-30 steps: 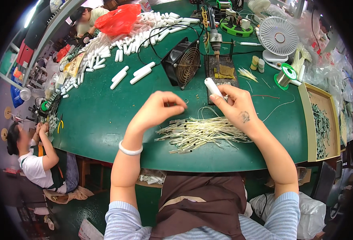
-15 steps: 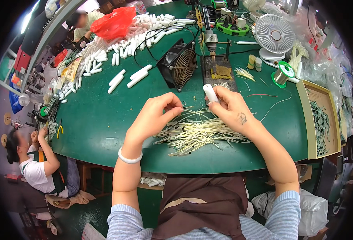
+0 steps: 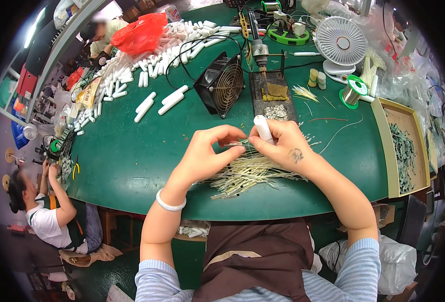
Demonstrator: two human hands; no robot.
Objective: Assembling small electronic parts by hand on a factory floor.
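My right hand [image 3: 282,146] grips a short white plastic tube [image 3: 262,128], held upright. My left hand [image 3: 208,153] pinches a thin pale wire [image 3: 236,144] whose end meets the tube's lower part. Both hands hover together over a heap of thin pale wires [image 3: 250,172] lying on the green table [image 3: 131,161] near its front edge. A white bangle [image 3: 169,203] sits on my left wrist.
A black square fan [image 3: 221,84] and a soldering stand [image 3: 270,93] stand just behind my hands. Several white tubes [image 3: 152,65] are scattered at the back left beside a red bag [image 3: 144,32]. A white desk fan [image 3: 341,44], solder spool [image 3: 353,91] and wooden tray [image 3: 406,146] are on the right. Another person [image 3: 46,211] sits at the left.
My two hands have come together above the wire heap. The left hand now brings a wire up to the tube in the right hand.
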